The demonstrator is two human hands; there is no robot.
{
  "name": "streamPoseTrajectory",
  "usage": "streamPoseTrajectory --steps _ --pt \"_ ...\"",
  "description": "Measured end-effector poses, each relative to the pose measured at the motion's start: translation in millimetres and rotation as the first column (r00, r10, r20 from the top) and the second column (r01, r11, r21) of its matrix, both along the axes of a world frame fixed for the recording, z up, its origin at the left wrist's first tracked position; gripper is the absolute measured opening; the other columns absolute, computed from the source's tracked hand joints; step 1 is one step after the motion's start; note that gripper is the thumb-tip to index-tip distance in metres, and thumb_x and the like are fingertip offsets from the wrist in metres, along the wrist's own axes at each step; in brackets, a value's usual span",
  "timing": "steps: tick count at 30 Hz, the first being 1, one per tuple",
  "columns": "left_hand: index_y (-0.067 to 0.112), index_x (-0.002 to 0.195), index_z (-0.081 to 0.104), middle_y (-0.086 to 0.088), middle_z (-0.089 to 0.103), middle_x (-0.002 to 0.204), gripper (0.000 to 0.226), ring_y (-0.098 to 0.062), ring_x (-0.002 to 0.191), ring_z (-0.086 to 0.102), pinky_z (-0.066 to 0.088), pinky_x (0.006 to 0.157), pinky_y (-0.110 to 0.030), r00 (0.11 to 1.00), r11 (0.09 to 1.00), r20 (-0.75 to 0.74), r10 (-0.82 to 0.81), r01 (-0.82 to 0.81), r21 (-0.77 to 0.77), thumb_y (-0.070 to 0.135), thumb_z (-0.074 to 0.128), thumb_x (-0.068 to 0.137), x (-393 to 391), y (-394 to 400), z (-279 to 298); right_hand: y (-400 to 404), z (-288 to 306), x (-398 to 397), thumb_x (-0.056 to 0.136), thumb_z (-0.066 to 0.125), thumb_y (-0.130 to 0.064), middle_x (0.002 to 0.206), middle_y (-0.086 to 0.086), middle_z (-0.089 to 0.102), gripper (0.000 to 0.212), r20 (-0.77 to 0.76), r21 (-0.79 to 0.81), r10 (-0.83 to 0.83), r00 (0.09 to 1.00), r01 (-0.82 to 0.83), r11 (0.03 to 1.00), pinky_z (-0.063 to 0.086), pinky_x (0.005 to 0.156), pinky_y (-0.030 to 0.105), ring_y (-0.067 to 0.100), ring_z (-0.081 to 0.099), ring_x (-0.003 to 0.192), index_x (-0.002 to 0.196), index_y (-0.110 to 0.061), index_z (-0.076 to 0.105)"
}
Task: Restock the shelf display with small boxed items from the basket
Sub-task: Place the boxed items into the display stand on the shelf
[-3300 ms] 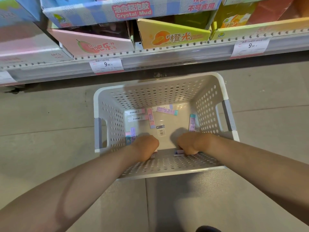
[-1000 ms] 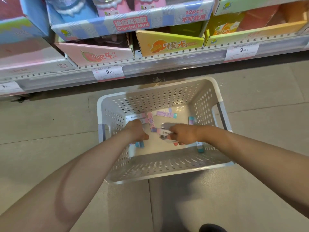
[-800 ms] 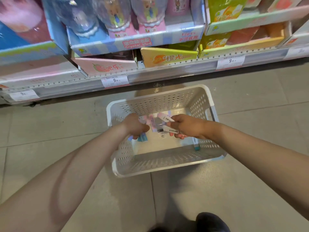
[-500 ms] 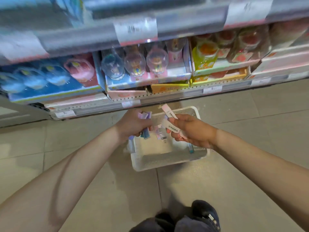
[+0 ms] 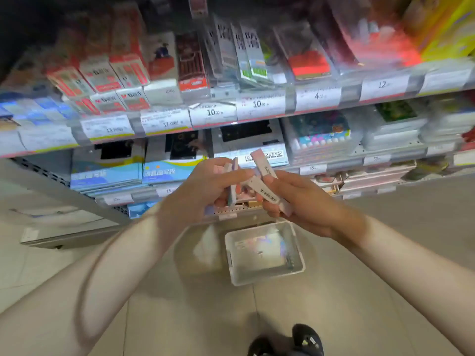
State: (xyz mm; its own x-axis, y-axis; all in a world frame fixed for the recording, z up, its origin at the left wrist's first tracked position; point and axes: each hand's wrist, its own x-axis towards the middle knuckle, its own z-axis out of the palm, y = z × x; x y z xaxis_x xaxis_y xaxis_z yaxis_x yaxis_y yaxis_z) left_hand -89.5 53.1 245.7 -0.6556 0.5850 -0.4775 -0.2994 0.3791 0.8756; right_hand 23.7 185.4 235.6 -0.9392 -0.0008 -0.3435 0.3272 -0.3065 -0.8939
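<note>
Pastel small boxes (image 5: 267, 194) fill both hands, raised together before the shelf (image 5: 164, 129). Left hand (image 5: 205, 188) curls its fingers around a few upright boxes; right hand (image 5: 303, 204) grips two longer ones, fanned up and leftward, nearly touching the left hand's. White basket (image 5: 295, 272) sits on open floor tiles (image 5: 180, 317) below, near the shelf base, more boxes inside.

Left grip (image 5: 208, 187) covers lower ends of slim boxes (image 5: 232, 183) it holds; count unclear. Right grip (image 5: 295, 201) hides middle of barcoded boxes (image 5: 267, 194); print too small to read. Below grips, basket (image 5: 298, 265) contents blurred to pale smears. Above grips, top-shelf packs (image 5: 246, 55) motion-blurred, cut by upper edge. Shoe (image 5: 307, 340) cut by bottom edge.
</note>
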Motion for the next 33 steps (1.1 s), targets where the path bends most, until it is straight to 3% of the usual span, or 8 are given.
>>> streamPoseTrajectory --steps 5,8,15,23,25,28,30,33 --pt "0.013 0.071 0.054 -0.001 0.046 0.048 0.017 -0.007 0.031 0.033 0.02 0.033 -0.013 1.0 0.995 0.027 0.013 -0.015 0.096 0.02 0.064 0.083 6 -13 124 -15 120 3 0.097 0.035 -0.02 0.07 0.004 0.051 0.024 -0.094 -0.04 -0.1 0.991 0.097 0.995 0.031 0.055 0.024 0.01 0.039 0.051 0.097 -0.006 0.055" --pt "0.021 0.064 0.065 -0.006 0.056 0.063 0.018 -0.019 0.049 0.039 0.025 0.043 -0.022 0.995 0.988 -0.062 -0.082 0.089 0.125 0.025 0.066 0.082 12 -22 190 -23 181 4 0.098 0.035 -0.022 0.073 0.012 0.044 0.025 -0.155 0.007 -0.108 0.982 0.11 0.994 0.026 0.056 0.027 0.011 0.035 0.052 0.09 -0.009 0.055" --pt "0.013 0.072 0.06 0.001 0.061 0.046 0.012 -0.008 0.037 0.038 0.021 0.035 -0.01 0.957 0.966 -0.26 -0.132 0.184 0.184 0.01 0.062 0.084 26 -27 308 -37 286 4 0.098 0.033 -0.022 0.069 0.006 0.049 0.025 -0.345 -0.084 -0.113 0.932 0.089 0.992 0.027 0.044 0.016 0.007 0.035 0.046 0.107 -0.005 0.049" --pt "0.011 0.064 0.056 0.002 0.053 0.042 0.021 -0.009 0.031 0.035 0.023 0.036 -0.01 0.86 0.944 -0.51 -0.028 0.19 0.27 0.004 0.065 0.081 44 -30 398 -29 367 19 0.099 0.034 -0.027 0.057 0.005 0.058 0.032 -0.268 0.041 -0.222 0.938 0.241 0.97 0.034 0.035 0.014 0.007 0.043 0.035 0.078 -0.012 0.054" --pt "0.01 0.066 0.055 0.001 0.055 0.043 0.02 -0.013 0.031 0.035 0.024 0.036 -0.012 0.75 0.947 -0.66 0.05 0.175 0.27 0.007 0.069 0.08 49 -33 416 -21 382 22 0.098 0.038 -0.025 0.058 0.003 0.061 0.027 -0.223 0.105 -0.276 0.935 0.304 0.947 0.04 0.036 0.013 0.006 0.048 0.035 0.079 -0.012 0.053" --pt "0.013 0.065 0.055 0.001 0.057 0.047 0.022 -0.01 0.037 0.051 0.037 0.037 -0.018 0.418 0.933 -0.906 0.071 0.293 0.208 0.009 0.071 0.079 56 -42 437 -9 402 28 0.096 0.042 -0.014 0.064 0.001 0.051 0.021 -0.218 0.174 -0.245 0.945 0.285 0.943 0.037 0.039 0.012 0.002 0.041 0.037 0.075 -0.016 0.047" --pt "0.009 0.07 0.056 -0.006 0.058 0.05 0.018 -0.012 0.039 0.054 0.04 0.041 -0.023 0.085 0.924 -0.996 0.028 0.377 0.058 0.016 0.068 0.082 60 -48 444 -3 415 29 0.095 0.042 -0.009 0.062 -0.001 0.044 0.024 -0.199 0.177 -0.201 0.959 0.237 0.955 0.033 0.038 0.012 0.002 0.033 0.037 0.072 -0.017 0.044" --pt "0.012 0.074 0.057 0.0 0.059 0.051 0.007 -0.016 0.052 0.049 0.032 0.048 -0.017 -0.447 0.918 -0.895 -0.003 0.353 -0.18 0.017 0.061 0.078 60 -52 449 2 430 29 0.095 0.039 -0.009 0.052 -0.005 0.037 0.022 -0.099 0.085 -0.152 0.983 0.161 0.983 0.024 0.034 0.01 0.002 0.026 0.035 0.075 -0.016 0.042"
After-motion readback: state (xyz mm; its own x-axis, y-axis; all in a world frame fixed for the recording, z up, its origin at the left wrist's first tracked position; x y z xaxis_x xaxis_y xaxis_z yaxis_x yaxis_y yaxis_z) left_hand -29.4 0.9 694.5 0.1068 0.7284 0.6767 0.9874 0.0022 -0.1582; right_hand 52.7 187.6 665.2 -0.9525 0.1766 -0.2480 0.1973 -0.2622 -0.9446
